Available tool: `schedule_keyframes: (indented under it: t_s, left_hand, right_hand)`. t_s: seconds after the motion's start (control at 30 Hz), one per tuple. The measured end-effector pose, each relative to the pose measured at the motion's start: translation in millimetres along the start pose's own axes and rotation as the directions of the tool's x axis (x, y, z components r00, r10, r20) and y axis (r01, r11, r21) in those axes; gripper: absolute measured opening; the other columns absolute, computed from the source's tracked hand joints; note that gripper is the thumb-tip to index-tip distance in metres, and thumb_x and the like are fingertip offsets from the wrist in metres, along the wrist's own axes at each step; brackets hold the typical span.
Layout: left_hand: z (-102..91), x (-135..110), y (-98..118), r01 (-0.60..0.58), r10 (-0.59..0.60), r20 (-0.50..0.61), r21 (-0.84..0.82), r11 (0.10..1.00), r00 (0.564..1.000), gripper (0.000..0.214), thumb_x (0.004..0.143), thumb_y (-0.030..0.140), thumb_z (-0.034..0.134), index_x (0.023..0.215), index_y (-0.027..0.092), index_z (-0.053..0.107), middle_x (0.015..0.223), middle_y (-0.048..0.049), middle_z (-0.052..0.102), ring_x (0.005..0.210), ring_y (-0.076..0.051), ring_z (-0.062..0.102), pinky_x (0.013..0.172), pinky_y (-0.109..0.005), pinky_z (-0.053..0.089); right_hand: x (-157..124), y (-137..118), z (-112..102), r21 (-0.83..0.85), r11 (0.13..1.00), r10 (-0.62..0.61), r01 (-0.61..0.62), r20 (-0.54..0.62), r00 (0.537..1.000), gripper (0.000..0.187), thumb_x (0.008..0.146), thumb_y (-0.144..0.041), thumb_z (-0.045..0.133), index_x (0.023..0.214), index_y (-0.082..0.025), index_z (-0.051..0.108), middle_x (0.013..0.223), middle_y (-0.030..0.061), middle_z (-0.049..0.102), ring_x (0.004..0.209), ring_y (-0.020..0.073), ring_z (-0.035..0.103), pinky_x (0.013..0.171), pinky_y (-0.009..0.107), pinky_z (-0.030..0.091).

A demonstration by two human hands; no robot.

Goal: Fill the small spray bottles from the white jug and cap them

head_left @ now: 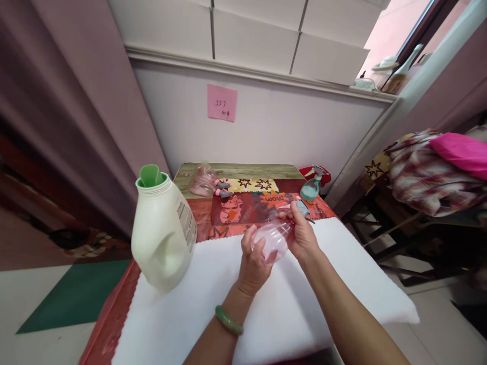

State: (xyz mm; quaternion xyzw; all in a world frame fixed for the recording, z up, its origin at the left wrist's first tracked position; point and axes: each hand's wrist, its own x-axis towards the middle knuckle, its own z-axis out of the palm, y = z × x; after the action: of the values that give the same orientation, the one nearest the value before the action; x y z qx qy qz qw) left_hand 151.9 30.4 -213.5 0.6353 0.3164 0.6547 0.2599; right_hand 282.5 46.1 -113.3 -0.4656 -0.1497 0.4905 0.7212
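A clear pink spray bottle [274,239] is held tilted above the white cloth [300,299]. My left hand [254,266], with a green bangle on its wrist, is closed around the bottle's rounded body. At the neck end, my right hand [302,235] grips the bottle, its fingers hiding much of the neck. A grey and white spray head [303,207] shows just beyond those fingers; whether it is joined to the bottle I cannot tell. To the left stands a large pale jug [162,228] with a green cap [150,176] resting in its mouth.
Pink bottles [203,181] stand at the table's back left, beside pink and grey spray heads [223,188]. A green spray bottle [311,188] stands at the back right. Behind is a white wall with a pink note [222,103]. Clothes [422,172] are heaped at right.
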Motion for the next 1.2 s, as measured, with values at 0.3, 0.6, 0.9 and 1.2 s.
schedule_keyframes:
  t_s: [0.3, 0.6, 0.9, 1.2]
  left_hand:
    - [-6.3, 3.5, 17.7, 0.546, -0.502, 0.225, -0.448, 0.708, 0.835, 0.093, 0.049, 0.03, 0.104, 0.125, 0.031, 0.052, 0.123, -0.0078, 0.068, 0.101, -0.026, 0.069, 0.084, -0.04, 0.06]
    - [-4.8, 14.1, 11.4, 0.813, -0.632, 0.575, -0.562, 0.155, 0.519, 0.095, 0.073, 0.102, 0.045, 0.114, 0.018, 0.063, 0.097, -0.0154, 0.077, 0.075, -0.029, 0.075, 0.062, -0.044, 0.062]
    - [-2.4, 19.3, 18.7, 0.6, -0.573, 0.326, -0.697, 0.392, 0.752, 0.091, 0.067, 0.022, 0.094, 0.144, 0.037, 0.049, 0.142, -0.0066, 0.063, 0.13, -0.028, 0.06, 0.106, -0.048, 0.052]
    - [-8.4, 14.9, 10.3, 0.823, -0.621, 0.593, -0.546, 0.157, 0.512, 0.074, 0.083, 0.085, 0.061, 0.106, 0.015, 0.07, 0.076, -0.0067, 0.07, 0.054, -0.019, 0.061, 0.056, -0.036, 0.051]
  right_hand:
    - [-9.8, -12.7, 3.1, -0.099, 0.992, -0.052, 0.079, 0.252, 0.966, 0.061, 0.071, -0.068, 0.087, 0.057, -0.025, 0.046, 0.064, -0.0025, 0.067, 0.079, 0.0219, 0.073, 0.086, 0.039, 0.059]
    - [-4.5, -2.8, 6.5, -0.02, 0.988, -0.151, 0.154, 0.11, 0.982, 0.054, 0.069, -0.062, 0.09, 0.063, -0.024, 0.053, 0.063, -0.0047, 0.067, 0.07, 0.0167, 0.069, 0.08, 0.032, 0.057]
    - [4.2, -1.8, 9.0, -0.04, 0.966, -0.256, 0.254, -0.049, 0.965, 0.055, 0.073, -0.07, 0.082, 0.067, -0.026, 0.051, 0.068, -0.0029, 0.073, 0.076, 0.0208, 0.075, 0.076, 0.035, 0.058]
    - [-3.7, -4.5, 8.6, -0.105, 0.967, -0.221, 0.231, 0.098, 0.97, 0.055, 0.076, -0.071, 0.082, 0.066, -0.025, 0.052, 0.073, -0.0006, 0.075, 0.08, 0.0211, 0.076, 0.074, 0.033, 0.057]
